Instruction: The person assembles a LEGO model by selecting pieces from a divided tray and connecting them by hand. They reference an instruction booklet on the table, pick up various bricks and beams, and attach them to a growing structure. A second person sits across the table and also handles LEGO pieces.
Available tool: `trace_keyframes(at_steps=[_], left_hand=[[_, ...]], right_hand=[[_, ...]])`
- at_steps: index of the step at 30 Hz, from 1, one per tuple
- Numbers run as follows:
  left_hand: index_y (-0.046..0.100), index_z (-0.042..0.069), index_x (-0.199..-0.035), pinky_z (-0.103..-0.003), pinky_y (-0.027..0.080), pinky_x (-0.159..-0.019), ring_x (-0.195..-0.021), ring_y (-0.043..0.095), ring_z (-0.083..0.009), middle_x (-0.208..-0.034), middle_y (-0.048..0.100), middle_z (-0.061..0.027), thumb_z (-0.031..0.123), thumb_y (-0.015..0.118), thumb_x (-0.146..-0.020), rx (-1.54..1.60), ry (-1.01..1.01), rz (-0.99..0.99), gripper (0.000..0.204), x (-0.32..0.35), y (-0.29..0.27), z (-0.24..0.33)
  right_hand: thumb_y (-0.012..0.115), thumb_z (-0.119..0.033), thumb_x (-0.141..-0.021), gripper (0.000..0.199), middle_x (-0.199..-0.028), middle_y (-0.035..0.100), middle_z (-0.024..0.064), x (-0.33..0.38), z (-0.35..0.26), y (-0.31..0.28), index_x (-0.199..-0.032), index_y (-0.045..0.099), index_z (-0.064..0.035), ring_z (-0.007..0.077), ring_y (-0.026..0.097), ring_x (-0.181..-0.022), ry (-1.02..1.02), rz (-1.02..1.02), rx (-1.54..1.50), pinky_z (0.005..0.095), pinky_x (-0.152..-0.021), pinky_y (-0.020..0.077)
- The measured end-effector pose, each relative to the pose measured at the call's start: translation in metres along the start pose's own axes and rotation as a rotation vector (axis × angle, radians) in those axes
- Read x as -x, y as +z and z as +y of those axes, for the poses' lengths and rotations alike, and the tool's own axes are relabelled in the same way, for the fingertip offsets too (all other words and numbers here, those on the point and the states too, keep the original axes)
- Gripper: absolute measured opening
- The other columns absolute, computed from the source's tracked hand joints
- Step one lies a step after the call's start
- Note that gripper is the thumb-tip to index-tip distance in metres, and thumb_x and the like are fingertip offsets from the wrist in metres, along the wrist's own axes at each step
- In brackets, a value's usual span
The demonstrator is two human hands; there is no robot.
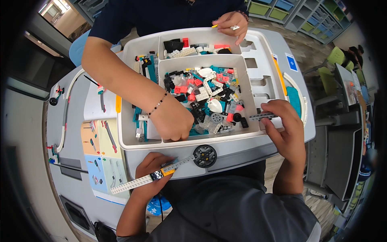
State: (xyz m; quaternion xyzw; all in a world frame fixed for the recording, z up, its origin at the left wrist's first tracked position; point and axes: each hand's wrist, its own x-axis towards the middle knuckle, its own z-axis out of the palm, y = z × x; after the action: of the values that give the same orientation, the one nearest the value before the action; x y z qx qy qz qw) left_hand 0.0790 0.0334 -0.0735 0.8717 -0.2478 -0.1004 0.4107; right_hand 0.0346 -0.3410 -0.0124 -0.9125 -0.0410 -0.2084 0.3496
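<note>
Dark shirt point(229, 213) is nearest; left hand point(152, 171) grips my joined wheel assembly point(156, 175), right hand point(288, 135) pinches grey beam point(260, 116), not yet attached.

I wear a dark grey, short-sleeved fabric shirt point(225, 213), softly creased across the front, with a paler grey patch point(315, 233) toward my right side.

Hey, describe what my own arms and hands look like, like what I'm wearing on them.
Your left hand and right hand are ungloved, with no watch or bracelet visible. Both forearms are bare below short, dark grey sleeves.
</note>
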Motion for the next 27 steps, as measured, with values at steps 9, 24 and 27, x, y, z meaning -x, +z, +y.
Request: trace_keyframes(at_steps=[9, 24, 27], left_hand=[[0.077, -0.002, -0.103, -0.037, 0.057, -0.079, -0.088, 0.071, -0.0283, -0.101, 0.07, -0.0145, 0.012, 0.088, -0.079, -0.03, -0.066, 0.029, 0.03, 0.002, 0.008, -0.001], [0.078, 0.002, -0.107, -0.036, 0.059, -0.077, -0.087, 0.073, -0.0277, -0.102, 0.071, -0.0128, 0.014, 0.086, -0.078, -0.065, -0.016, 0.04, 0.032, 0.005, 0.009, -0.008], [0.078, 0.0, -0.107, -0.037, 0.059, -0.078, -0.086, 0.072, -0.028, -0.1, 0.071, -0.0144, 0.012, 0.087, -0.079, -0.039, 0.006, 0.02, 0.031, 0.001, 0.005, -0.006]], right_hand=[[0.076, 0.01, -0.081, 0.032, -0.103, 0.072, 0.0136, 0.001, 0.015, 0.0, -0.111, 0.075, -0.0009, 0.0284, 0.072, -0.095, -0.016, 0.038, -0.133, 0.0346, -0.082, 0.056], [0.073, 0.007, -0.083, 0.021, -0.106, 0.072, 0.0127, -0.003, 0.01, -0.001, -0.102, 0.075, -0.0021, 0.025, 0.072, -0.093, -0.014, -0.025, -0.166, 0.0353, -0.076, 0.0576], [0.069, 0.002, -0.086, 0.016, -0.103, 0.071, 0.0137, -0.023, -0.017, -0.003, -0.101, 0.074, -0.0033, 0.0268, 0.071, -0.089, 0.006, -0.2, -0.248, 0.0384, -0.074, 0.0578]])
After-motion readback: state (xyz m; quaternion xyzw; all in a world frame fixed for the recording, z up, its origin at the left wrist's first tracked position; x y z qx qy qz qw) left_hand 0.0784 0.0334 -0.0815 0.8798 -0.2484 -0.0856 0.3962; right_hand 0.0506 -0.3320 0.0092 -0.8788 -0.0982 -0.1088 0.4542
